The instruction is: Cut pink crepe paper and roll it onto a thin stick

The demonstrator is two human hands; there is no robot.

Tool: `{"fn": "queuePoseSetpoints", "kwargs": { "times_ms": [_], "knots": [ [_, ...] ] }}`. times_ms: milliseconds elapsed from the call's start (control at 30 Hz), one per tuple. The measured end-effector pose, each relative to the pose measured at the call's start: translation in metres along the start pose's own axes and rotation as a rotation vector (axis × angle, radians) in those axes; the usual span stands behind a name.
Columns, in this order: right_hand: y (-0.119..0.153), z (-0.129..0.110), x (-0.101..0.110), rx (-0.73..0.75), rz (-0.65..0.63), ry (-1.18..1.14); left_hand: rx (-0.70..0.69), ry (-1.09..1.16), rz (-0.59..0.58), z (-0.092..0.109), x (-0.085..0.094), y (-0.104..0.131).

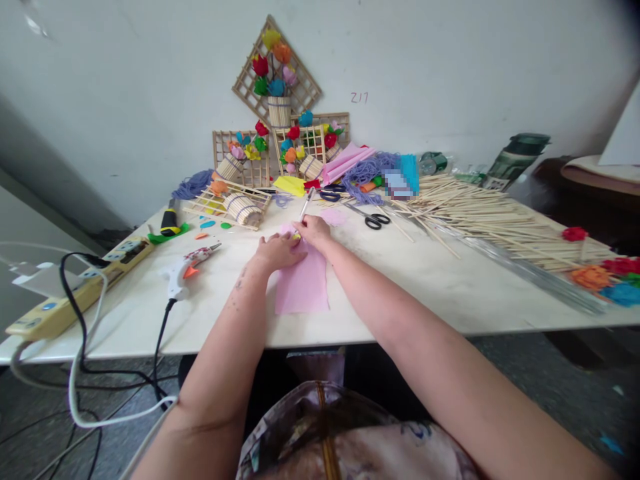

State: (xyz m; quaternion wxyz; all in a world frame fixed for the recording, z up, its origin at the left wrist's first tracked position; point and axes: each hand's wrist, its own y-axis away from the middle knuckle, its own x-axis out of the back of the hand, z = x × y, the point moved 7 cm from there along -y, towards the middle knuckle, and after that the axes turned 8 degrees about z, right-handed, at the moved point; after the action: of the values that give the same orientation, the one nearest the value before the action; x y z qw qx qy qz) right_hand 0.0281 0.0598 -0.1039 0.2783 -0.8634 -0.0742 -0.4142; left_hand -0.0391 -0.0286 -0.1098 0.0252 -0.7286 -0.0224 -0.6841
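Edge: paper (303, 293) lies just in from the surface's (425, 277) near edge.
Room left of paper: open as far as the glue gun (179, 277), crossed by the left forearm.
Room right of paper: open beyond the right forearm, up to the sticks (480, 213).
Left hand (280, 251): palm down on paper, fingers extended.
Right hand (313, 230): grips a pen (307, 203) at paper's far end.

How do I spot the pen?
On the white table, find the pink sheet, front and centre. At its far end, the right hand holds the slim, pale pen. Unlike the sticks to the right, it slants upward.
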Motion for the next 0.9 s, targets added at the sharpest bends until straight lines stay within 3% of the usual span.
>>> {"fn": "queuePoseSetpoints", "kwargs": {
  "times_ms": [900],
  "knots": [
    [0.0021,-0.0039,0.0041,0.022,0.017,0.050,-0.001,0.006,0.008,0.0001,-0.0003,-0.0008]
  ]
}}
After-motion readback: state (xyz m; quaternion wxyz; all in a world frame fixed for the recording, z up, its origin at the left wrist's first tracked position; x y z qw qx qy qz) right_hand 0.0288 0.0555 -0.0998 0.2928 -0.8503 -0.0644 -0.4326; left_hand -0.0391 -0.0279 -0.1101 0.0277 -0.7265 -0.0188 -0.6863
